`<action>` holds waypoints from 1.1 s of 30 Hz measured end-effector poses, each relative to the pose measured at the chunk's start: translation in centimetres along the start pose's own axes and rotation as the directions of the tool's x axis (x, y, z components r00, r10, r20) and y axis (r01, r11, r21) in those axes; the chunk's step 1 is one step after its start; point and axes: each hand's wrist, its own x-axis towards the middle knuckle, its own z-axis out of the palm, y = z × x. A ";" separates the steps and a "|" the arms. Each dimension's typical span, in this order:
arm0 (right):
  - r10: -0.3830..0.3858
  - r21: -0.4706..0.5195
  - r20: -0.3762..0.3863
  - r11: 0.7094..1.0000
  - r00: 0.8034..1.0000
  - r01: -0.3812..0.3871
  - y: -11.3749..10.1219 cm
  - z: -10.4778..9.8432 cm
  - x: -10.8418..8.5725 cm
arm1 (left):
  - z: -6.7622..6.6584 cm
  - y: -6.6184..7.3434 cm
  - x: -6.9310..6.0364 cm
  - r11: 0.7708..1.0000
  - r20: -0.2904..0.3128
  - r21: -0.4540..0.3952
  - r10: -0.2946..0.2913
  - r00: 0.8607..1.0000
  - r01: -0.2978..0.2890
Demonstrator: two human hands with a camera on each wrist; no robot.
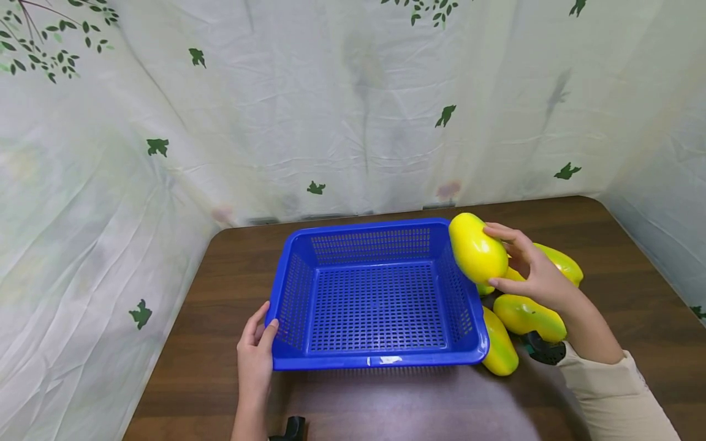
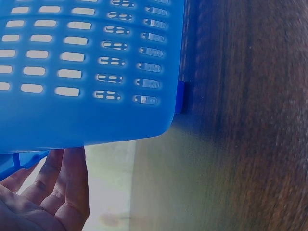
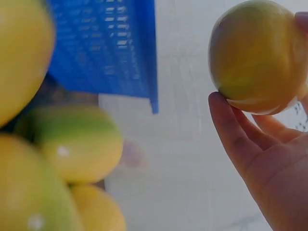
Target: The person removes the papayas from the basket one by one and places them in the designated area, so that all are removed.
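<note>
A blue plastic basket [image 1: 331, 362] with slotted walls sits on the table, its slotted floor in sight. At its left rim my left hand [image 1: 256, 349] holds on, thumb over the edge; in the left wrist view the fingers [image 2: 74, 178] are at the basket's rim [image 2: 96, 127]. Above the basket's right rim, my right hand [image 1: 532, 272] grips a yellow mango [image 1: 477, 248] between thumb and fingers. In the right wrist view that mango [image 3: 257, 57] is up off the table, apart from the other fruit.
Several more yellow-green mangoes lie right of the basket, among them one by its front corner [image 1: 499, 349] and one under my right wrist [image 1: 529, 315]. The brown wooden table [image 1: 187, 361] ends at a pale curtain [image 1: 358, 122] with green leaf prints.
</note>
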 end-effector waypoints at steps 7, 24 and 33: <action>0.066 -0.064 -0.022 0.996 0.998 -0.067 0.8 -1.0 -2.2 | 0.0 -0.1 0.0 1.000 -0.002 -0.003 0.006 1.000 -0.006; 0.258 -0.181 -0.150 0.942 0.954 -0.283 2.6 -3.3 -8.0 | 0.1 -0.1 0.0 1.000 -0.009 0.000 0.015 1.000 -0.015; 0.285 -0.133 -0.174 0.942 0.943 -0.309 3.6 -4.5 -10.9 | 0.0 -0.1 -0.1 1.000 -0.005 0.004 0.018 1.000 -0.018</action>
